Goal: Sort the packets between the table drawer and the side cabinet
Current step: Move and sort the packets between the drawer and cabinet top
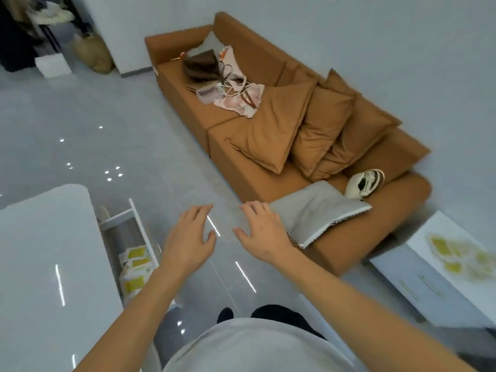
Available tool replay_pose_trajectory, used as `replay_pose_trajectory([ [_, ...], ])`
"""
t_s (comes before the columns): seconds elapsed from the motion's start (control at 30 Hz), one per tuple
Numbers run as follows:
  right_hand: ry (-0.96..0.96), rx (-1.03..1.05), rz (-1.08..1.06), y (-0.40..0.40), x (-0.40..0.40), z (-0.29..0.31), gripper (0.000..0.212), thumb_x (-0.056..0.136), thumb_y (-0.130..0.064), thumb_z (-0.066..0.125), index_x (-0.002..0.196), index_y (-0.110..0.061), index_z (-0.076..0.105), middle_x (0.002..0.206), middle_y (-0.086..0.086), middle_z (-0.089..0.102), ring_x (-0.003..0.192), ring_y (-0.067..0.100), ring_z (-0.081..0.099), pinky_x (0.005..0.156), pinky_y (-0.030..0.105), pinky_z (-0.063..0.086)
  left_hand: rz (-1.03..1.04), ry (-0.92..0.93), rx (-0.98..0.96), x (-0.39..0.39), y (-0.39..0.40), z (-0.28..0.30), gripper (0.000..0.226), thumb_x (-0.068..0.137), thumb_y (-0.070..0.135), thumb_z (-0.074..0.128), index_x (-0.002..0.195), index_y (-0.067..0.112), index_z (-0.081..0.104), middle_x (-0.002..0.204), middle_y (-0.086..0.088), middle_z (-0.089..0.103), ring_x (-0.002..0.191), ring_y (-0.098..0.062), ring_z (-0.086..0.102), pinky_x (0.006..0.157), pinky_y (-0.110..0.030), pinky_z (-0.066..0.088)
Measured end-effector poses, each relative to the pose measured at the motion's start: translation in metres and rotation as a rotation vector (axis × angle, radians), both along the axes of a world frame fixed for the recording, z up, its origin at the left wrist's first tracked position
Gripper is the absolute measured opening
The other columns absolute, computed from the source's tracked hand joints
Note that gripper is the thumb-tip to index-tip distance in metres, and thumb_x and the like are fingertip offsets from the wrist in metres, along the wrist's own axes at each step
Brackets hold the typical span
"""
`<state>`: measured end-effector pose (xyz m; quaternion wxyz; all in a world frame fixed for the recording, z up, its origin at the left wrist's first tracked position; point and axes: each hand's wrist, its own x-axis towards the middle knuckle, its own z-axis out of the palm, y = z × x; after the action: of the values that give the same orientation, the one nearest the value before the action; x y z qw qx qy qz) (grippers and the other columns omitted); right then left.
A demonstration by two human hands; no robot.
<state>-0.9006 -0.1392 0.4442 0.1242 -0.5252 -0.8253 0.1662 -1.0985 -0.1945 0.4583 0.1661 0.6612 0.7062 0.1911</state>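
Note:
Both my hands hang in mid-air over the grey floor and hold nothing. My left hand [189, 233] has loosely spread fingers, just right of the open table drawer [142, 232]. Several yellow-and-white packets [135, 267] lie in that drawer, under the white table [45, 251]. My right hand [261, 232] is spread too, in front of the sofa's near end. More yellow packets [456, 257], blurred, lie on top of the white side cabinet [424, 285] at the right edge.
A long brown sofa [295, 130] runs diagonally across the middle, with brown cushions, a grey cushion [314, 210], a bag and cloths on it. My feet [268, 315] stand on the shiny tiled floor between table and cabinet.

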Motion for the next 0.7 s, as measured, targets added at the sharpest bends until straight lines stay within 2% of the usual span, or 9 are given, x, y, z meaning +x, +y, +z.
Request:
replay_pose_trajectory([
  [0.1,-0.012,-0.018,-0.116,-0.015,0.078,-0.007,0.059,0.09,-0.053,0.053,0.14,-0.023,0.048,0.136,-0.002,0.052,0.127,0.022,0.046,0.103,0.041,0.042,-0.145,0.008,-0.021,0.078,0.005,-0.009,0.061,0.092,0.027,0.062,0.149,0.022,0.043,0.141,0.004,0.05,0.129,-0.022,0.045,0.098,-0.042,0.048],
  [0.2,-0.024,-0.011,-0.221,-0.035,0.157,-0.009,0.056,0.091,-0.054,0.053,0.139,-0.025,0.049,0.135,-0.005,0.052,0.126,0.02,0.045,0.1,0.04,0.043,-0.247,0.047,-0.048,0.154,0.016,-0.016,0.062,0.09,0.027,0.063,0.148,0.022,0.043,0.14,0.006,0.051,0.128,-0.021,0.046,0.093,-0.039,0.048],
  [0.27,-0.015,-0.027,-0.319,-0.053,0.233,-0.012,0.053,0.09,-0.054,0.052,0.135,-0.027,0.05,0.134,-0.006,0.052,0.124,0.02,0.046,0.098,0.039,0.044,-0.348,0.033,-0.044,0.229,0.024,-0.021,0.061,0.087,0.026,0.063,0.145,0.023,0.045,0.138,0.007,0.051,0.126,-0.022,0.048,0.09,-0.039,0.049],
  [0.43,-0.049,-0.033,-0.539,-0.091,0.444,-0.017,0.066,0.089,-0.06,0.043,0.145,-0.026,0.046,0.141,-0.003,0.05,0.131,0.022,0.044,0.105,0.041,0.043,-0.565,-0.019,-0.046,0.435,0.041,-0.034,0.063,0.086,0.026,0.062,0.146,0.025,0.044,0.14,0.008,0.051,0.127,-0.021,0.051,0.095,-0.042,0.051],
  [0.53,-0.041,-0.032,-0.691,-0.106,0.555,-0.016,0.066,0.09,-0.059,0.045,0.143,-0.021,0.049,0.136,0.0,0.055,0.126,0.026,0.048,0.1,0.045,0.046,-0.63,-0.023,-0.034,0.543,0.037,-0.035,0.063,0.089,0.025,0.064,0.148,0.023,0.044,0.142,0.005,0.05,0.129,-0.022,0.049,0.096,-0.045,0.05],
  [0.6,-0.035,-0.058,-0.748,-0.114,0.608,-0.016,0.063,0.093,-0.054,0.053,0.145,-0.02,0.048,0.136,0.002,0.054,0.126,0.027,0.047,0.1,0.043,0.044,-0.673,0.012,-0.047,0.593,0.03,-0.033,0.062,0.091,0.027,0.062,0.15,0.025,0.041,0.143,0.007,0.049,0.129,-0.02,0.047,0.095,-0.043,0.05],
  [0.7,0.015,-0.068,-0.796,-0.118,0.663,-0.022,0.062,0.095,-0.052,0.055,0.148,-0.021,0.044,0.143,0.0,0.049,0.131,0.024,0.043,0.104,0.041,0.041,-0.773,0.081,-0.056,0.64,0.032,-0.032,0.062,0.092,0.028,0.061,0.15,0.028,0.04,0.142,0.01,0.048,0.128,-0.017,0.046,0.092,-0.038,0.051],
])
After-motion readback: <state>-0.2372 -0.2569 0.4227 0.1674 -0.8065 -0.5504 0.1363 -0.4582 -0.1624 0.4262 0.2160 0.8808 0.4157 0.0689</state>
